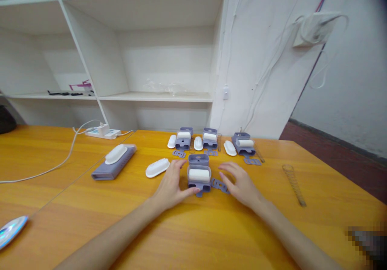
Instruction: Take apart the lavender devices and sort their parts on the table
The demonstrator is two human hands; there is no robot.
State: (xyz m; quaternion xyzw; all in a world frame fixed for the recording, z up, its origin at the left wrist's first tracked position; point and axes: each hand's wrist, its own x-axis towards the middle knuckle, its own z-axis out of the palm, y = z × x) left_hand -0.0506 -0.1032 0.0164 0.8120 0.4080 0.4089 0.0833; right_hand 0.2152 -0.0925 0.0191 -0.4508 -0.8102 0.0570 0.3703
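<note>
A small purple housing with a white roller (198, 176) rests on the orange table (193, 229) between my two hands. My left hand (172, 185) lies flat and open just left of it, thumb touching its lower edge. My right hand (240, 182) lies open to its right, fingers over a flat purple clip (219, 185). A white oval cap (157, 167) lies left of my left hand. Behind stand three more purple housings with white rollers (183, 138) (210, 137) (243, 143), with white caps (229, 148) and purple clips (252, 161) among them.
A long purple block with a white cap on top (114, 162) lies to the left. A metal spring (294, 183) lies to the right. A power strip (102, 132) with a white cable sits at the back left. White shelves (157, 96) stand behind. A computer mouse (12, 229) is at the lower left.
</note>
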